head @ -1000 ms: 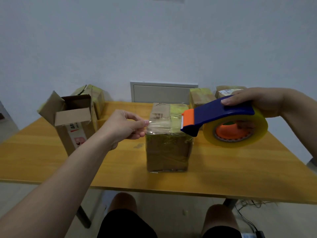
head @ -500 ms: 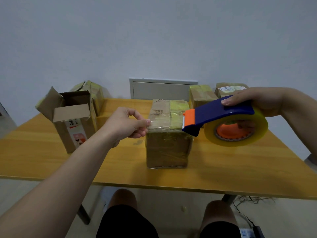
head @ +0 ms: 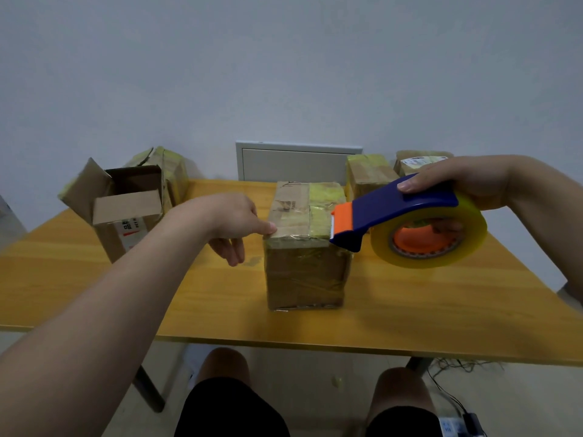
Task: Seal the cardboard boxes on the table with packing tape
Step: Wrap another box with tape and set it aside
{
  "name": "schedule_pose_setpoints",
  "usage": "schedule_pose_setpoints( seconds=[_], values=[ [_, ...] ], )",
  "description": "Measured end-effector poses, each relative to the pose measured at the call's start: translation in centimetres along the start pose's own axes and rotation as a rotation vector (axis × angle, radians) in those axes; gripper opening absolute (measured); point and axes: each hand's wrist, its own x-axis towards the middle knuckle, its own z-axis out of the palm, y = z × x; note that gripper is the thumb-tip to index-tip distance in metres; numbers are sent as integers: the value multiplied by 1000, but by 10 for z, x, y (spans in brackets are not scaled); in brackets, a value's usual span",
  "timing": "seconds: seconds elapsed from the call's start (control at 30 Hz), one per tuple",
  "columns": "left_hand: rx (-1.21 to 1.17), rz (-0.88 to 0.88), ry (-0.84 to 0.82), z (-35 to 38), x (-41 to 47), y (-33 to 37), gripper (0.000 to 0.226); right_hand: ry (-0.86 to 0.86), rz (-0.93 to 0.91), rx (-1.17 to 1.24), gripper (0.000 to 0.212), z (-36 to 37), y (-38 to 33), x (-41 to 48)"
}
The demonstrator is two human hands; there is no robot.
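A taped cardboard box (head: pixel 307 272) stands upright in the middle of the wooden table (head: pixel 426 313). My left hand (head: pixel 232 220) is at its top left front corner: the thumb presses the clear tape's end onto the top edge, and the fingers hang straight down beside the box's left side. My right hand (head: pixel 448 182) grips a blue tape dispenser (head: pixel 397 206) with a yellowish tape roll (head: pixel 470 234). Its orange cutter end (head: pixel 344 219) sits at the box's top right front corner. A strip of tape runs across the top's front edge between thumb and cutter.
An open box (head: pixel 126 212) with raised flaps stands at the table's left, a taped box (head: pixel 170 171) behind it. Two more taped boxes (head: pixel 369 176) (head: pixel 416 160) sit at the back right. A grey wall panel (head: pixel 296 162) is behind the table. My knees show below the front edge.
My left hand has lowered the tape end it was pinching in the air onto the box's top left corner and opened its fingers. The dispenser came down to the box's right corner.
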Motion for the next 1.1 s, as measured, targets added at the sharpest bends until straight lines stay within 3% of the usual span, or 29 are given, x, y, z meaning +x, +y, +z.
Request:
schedule_pose_setpoints(
  seconds=[0.07,0.17,0.27,0.33,0.43,0.77,0.97,1.1],
  values=[
    [197,15,62,-2,-2,5,46,-9,2,3,74,-1,0,0],
    [447,272,334,0,2,18,51,-30,0,21,72,-3,0,0],
    [190,511,377,18,12,44,59,-41,2,8,71,-3,0,2],
    [-76,506,305,37,21,61,65,-40,3,18,71,-4,1,3],
    [-294,429,311,60,41,71,44,-32,0,34,73,-5,5,2],
    [116,482,424,75,59,61,41,-153,5,160,64,-25,36,-11],
    [171,477,400,79,55,64,49,-241,-12,199,59,-40,57,-14],
    [241,470,343,79,56,64,55,-243,-15,226,67,-46,65,-6]
  ],
)
